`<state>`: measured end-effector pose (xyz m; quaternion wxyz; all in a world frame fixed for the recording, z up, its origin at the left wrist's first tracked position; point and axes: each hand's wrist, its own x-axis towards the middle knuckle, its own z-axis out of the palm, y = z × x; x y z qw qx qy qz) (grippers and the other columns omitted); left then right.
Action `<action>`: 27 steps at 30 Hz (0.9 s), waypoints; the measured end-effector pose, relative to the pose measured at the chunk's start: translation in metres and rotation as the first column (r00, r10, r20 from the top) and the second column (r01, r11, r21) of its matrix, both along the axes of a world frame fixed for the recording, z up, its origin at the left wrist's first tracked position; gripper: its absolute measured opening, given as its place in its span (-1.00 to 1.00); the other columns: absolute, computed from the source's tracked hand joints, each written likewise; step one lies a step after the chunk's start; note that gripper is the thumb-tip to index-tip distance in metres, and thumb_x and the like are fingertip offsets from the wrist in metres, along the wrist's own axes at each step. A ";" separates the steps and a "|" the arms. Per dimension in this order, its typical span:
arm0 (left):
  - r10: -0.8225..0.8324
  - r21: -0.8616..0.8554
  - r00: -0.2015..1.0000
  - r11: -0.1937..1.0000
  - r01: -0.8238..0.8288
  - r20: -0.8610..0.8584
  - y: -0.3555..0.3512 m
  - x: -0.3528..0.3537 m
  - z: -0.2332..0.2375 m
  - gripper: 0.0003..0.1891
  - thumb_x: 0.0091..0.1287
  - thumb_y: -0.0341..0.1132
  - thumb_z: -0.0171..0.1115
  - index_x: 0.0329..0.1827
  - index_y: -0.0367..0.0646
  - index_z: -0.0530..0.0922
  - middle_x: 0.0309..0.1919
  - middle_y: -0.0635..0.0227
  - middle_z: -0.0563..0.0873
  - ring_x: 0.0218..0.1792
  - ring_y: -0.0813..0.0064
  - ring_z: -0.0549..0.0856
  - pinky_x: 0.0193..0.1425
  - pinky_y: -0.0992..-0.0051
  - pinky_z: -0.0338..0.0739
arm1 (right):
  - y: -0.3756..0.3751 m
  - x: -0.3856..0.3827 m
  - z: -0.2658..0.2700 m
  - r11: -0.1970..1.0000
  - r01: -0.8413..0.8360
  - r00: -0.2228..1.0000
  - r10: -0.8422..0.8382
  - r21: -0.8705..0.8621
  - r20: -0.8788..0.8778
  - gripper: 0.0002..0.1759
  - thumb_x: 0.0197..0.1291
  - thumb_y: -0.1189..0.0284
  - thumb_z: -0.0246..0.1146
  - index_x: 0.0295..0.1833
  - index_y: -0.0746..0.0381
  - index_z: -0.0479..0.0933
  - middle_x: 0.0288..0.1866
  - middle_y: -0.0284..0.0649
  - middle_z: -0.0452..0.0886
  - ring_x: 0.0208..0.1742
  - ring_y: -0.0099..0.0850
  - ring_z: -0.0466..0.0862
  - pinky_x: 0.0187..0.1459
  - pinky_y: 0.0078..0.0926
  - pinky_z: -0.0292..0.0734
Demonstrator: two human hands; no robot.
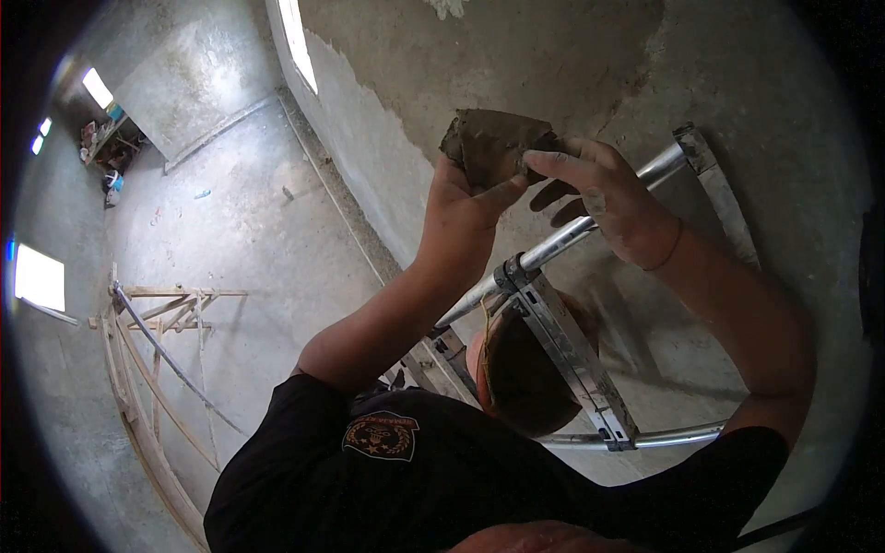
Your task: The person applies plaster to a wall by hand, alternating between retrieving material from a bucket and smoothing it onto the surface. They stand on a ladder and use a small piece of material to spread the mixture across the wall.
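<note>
My left hand (466, 207) grips the lower left part of a flat, mortar-covered piece (502, 138), raised in front of the wall. Wet grey-brown mortar coats it, so I cannot make out its exact kind. On its right edge my right hand (599, 189) pinches with thumb and forefinger, while the lower fingers are bent and stand away from it. Behind both hands the wall carries a darker patch of damp plaster (516, 55). Below them is a metal ladder (572, 346), and a bucket (475, 364) with dark mortar inside sits at it.
A wooden trestle frame (157, 318) stands on the concrete floor (230, 221) to the left. Farther back are a shelf with clutter (106, 138) and a small pail (113, 182). The ladder's upper end (687, 143) lies near the wall at right.
</note>
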<state>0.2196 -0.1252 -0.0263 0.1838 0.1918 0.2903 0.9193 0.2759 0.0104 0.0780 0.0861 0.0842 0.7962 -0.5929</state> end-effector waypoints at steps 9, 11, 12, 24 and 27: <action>0.025 -0.157 0.999 0.987 -0.032 -0.044 -0.010 0.004 -0.002 -0.57 0.28 -0.59 0.27 0.19 -0.34 0.37 0.08 0.14 0.62 0.13 0.38 0.63 0.20 0.35 0.58 | 0.011 -0.009 -0.009 0.996 0.015 1.000 -0.013 0.088 -0.018 -0.67 0.22 0.28 0.26 0.02 0.25 0.58 -0.22 -0.35 0.65 -0.15 -0.58 0.61 -0.12 -0.58 0.48; -0.090 -0.125 0.996 0.988 0.089 -0.003 -0.015 -0.003 -0.002 -0.66 0.41 -0.41 0.18 0.20 -0.32 0.43 0.06 0.10 0.65 0.11 0.24 0.65 0.24 0.23 0.54 | 0.013 -0.008 -0.005 0.997 -0.014 1.000 0.016 0.080 -0.026 -0.62 0.25 0.25 0.26 0.07 0.26 0.56 -0.12 -0.30 0.62 -0.14 -0.54 0.62 -0.09 -0.56 0.49; -0.090 -0.123 0.996 0.988 0.089 -0.001 -0.016 -0.005 -0.003 -0.66 0.41 -0.41 0.18 0.20 -0.32 0.43 0.06 0.10 0.65 0.11 0.24 0.65 0.24 0.23 0.54 | 0.015 -0.008 -0.004 0.996 -0.044 0.998 0.047 0.071 -0.039 -0.58 0.27 0.22 0.26 0.12 0.27 0.53 -0.01 -0.24 0.60 -0.12 -0.51 0.63 -0.06 -0.55 0.50; 0.017 -0.059 0.997 0.998 -0.013 0.075 -0.021 0.000 -0.002 -0.75 0.41 -0.42 0.19 0.09 -0.33 0.55 -0.05 0.14 0.71 -0.06 0.35 0.74 -0.02 0.34 0.68 | 0.009 0.000 -0.005 0.998 -0.051 0.958 0.042 -0.024 -0.285 -0.49 0.20 0.11 0.32 0.07 0.29 0.50 -0.14 -0.25 0.63 -0.16 -0.38 0.71 -0.20 -0.50 0.66; 0.008 -0.064 0.997 0.998 -0.003 0.079 -0.020 0.004 -0.001 -0.73 0.43 -0.42 0.18 0.12 -0.33 0.51 -0.04 0.14 0.71 -0.05 0.34 0.74 0.02 0.33 0.69 | -0.001 -0.010 0.007 0.994 0.093 0.993 -0.088 0.060 -0.076 -0.34 0.14 0.08 0.41 0.11 0.39 0.44 -0.11 -0.18 0.65 -0.15 -0.36 0.73 -0.18 -0.50 0.68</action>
